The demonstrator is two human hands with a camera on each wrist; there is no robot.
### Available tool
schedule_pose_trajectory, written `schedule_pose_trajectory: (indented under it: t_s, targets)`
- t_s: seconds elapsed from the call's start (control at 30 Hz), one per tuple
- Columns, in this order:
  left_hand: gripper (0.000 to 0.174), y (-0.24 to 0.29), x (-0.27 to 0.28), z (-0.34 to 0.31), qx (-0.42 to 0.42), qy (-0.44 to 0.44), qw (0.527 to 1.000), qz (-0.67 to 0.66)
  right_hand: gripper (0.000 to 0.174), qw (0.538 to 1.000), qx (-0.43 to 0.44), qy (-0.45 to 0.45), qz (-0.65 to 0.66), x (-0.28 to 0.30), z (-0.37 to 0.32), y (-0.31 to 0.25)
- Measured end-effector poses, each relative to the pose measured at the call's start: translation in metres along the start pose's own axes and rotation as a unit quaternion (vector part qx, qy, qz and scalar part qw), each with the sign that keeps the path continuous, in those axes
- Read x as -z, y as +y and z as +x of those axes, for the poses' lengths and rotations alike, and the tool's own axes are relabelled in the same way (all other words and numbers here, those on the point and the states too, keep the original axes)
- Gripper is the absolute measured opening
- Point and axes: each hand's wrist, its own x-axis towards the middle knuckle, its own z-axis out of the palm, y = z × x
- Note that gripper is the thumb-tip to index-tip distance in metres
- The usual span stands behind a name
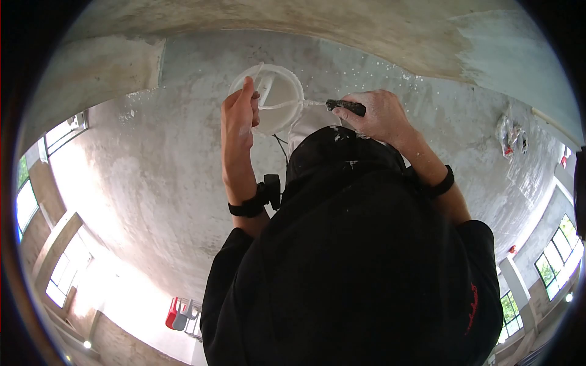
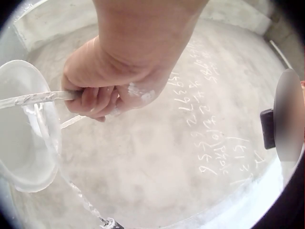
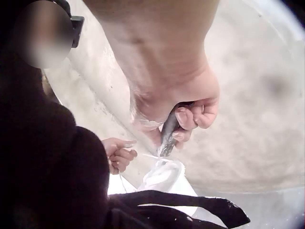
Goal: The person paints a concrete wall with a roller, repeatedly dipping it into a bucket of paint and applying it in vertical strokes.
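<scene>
A white bucket point(image 1: 297, 79) with pale, paint-like liquid inside stands in front of the person. Beside its near left rim, my left hand point(image 1: 239, 116) has its fingers curled round a white-smeared stick point(image 2: 28, 99), which reaches over the bucket in the left wrist view. To the right of the bucket, my right hand point(image 1: 379, 116) grips the dark handle point(image 1: 348, 108) of a tool. The tool's thin, white-coated shaft point(image 2: 78, 191) runs from that handle to the bucket; its far end is unclear. White smears mark both hands.
White handwriting point(image 2: 209, 114) covers part of the grey surface near the left hand. White spatters dot the grey surface beyond the bucket. A crumpled clear plastic bag point(image 1: 511, 137) lies at far right. Red and grey chairs point(image 1: 177, 313) stand at lower left.
</scene>
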Motion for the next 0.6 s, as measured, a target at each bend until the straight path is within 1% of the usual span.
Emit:
schedule_pose_trajectory:
  t_s: [0.1,0.17,0.2,0.27,0.3,0.37,0.4,0.47,0.5,0.57,0.6]
  targets:
    - [0.041,-0.001,0.001,0.003,0.002,-0.002,1.000,0.001,0.035,1.000,0.002,-0.017,0.002,-0.002,-0.001,0.000]
    - [0.041,-0.002,0.002,0.003,0.000,-0.012,1.000,-0.005,0.035,1.000,0.009,0.018,-0.003,-0.004,-0.003,-0.001]
    - [0.041,-0.002,0.001,0.002,0.001,-0.013,1.000,-0.005,0.035,1.000,0.008,0.018,-0.003,-0.004,-0.005,-0.001]
    - [0.042,0.000,0.000,0.002,0.004,-0.004,1.000,0.010,0.035,1.000,-0.007,-0.017,0.011,-0.004,-0.003,0.000]
    - [0.042,0.000,0.001,0.002,0.004,-0.005,1.000,0.011,0.035,1.000,-0.008,-0.015,0.011,-0.005,-0.003,0.001]
    - [0.042,-0.001,0.000,0.000,-0.005,-0.011,1.000,-0.001,0.035,1.000,0.015,0.020,-0.019,-0.008,-0.003,0.002]
    - [0.042,-0.001,-0.001,-0.001,-0.004,-0.011,1.000,0.000,0.035,1.000,0.014,0.019,-0.018,-0.007,-0.004,0.002]
    - [0.042,0.001,-0.002,0.000,0.001,-0.005,1.000,0.009,0.036,1.000,0.003,-0.010,0.009,-0.005,-0.002,0.000]
    - [0.042,0.001,-0.001,0.000,0.000,-0.005,1.000,0.009,0.036,1.000,0.003,-0.009,0.009,-0.007,-0.002,-0.001]
    - [0.042,0.000,0.000,0.001,0.000,-0.014,1.000,0.004,0.037,0.999,0.020,0.023,-0.021,-0.012,-0.003,0.001]
    - [0.042,-0.001,0.000,0.001,0.000,-0.014,1.000,0.004,0.037,0.999,0.020,0.023,-0.022,-0.011,-0.003,0.002]
